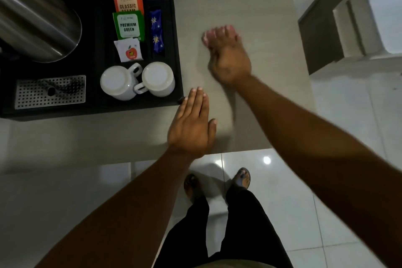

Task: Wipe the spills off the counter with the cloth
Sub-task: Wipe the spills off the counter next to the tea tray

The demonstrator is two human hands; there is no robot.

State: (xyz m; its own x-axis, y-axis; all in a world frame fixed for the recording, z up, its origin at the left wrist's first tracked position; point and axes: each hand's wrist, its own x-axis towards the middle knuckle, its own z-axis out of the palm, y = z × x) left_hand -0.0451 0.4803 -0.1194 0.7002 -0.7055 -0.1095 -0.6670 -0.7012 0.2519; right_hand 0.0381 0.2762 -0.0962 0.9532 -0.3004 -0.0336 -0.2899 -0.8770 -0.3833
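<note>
My right hand (230, 61) is on the beige counter (256, 11), right of the tray, and is blurred by motion. Its fingers curl down over a small pale pink cloth (209, 37), of which only a strip shows past the fingertips. My left hand (191, 126) lies flat on the counter near the front edge. Its fingers are straight and together, it holds nothing, and its fingertips are close to the tray's front right corner. I cannot make out any spill on the counter surface.
A black tray (171, 54) fills the counter's left part. It holds a steel kettle (37, 22), tea sachets (128, 25), two upturned white cups (118, 82) and a perforated metal grate (50, 91). The counter ends at its front edge (239, 151) and right edge (304, 72), with tiled floor beyond.
</note>
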